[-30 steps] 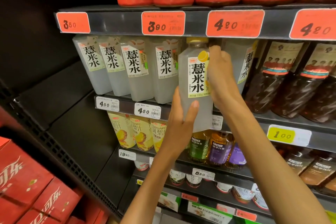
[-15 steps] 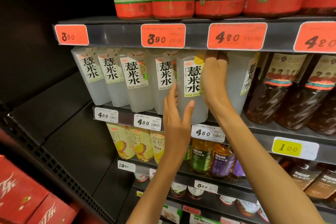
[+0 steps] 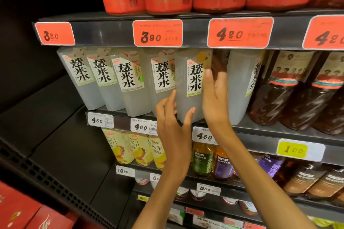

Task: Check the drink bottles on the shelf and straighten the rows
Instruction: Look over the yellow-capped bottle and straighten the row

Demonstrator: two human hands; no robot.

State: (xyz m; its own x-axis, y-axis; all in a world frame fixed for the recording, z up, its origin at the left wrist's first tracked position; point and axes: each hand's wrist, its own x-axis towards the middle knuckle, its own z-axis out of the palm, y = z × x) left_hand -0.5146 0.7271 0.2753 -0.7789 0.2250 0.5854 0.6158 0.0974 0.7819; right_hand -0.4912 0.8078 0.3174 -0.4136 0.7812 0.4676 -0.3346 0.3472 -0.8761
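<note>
Shelf [image 3: 260,128] | bottle [image 3: 188,87] cap hidden | left hand [image 3: 173,126], right hand [image 3: 214,98] released, fingers straight

A dark store cooler with black metal shelves [image 3: 115,31] stepping down toward the lower right, orange price tags [image 3: 157,32] along the top shelf's front edge, a black side wall [image 3: 37,80] at left, a perforated black panel [image 3: 55,188] beneath it, dim light throughout

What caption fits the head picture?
Two hands settle a cloudy bottle on the shelf.
</note>
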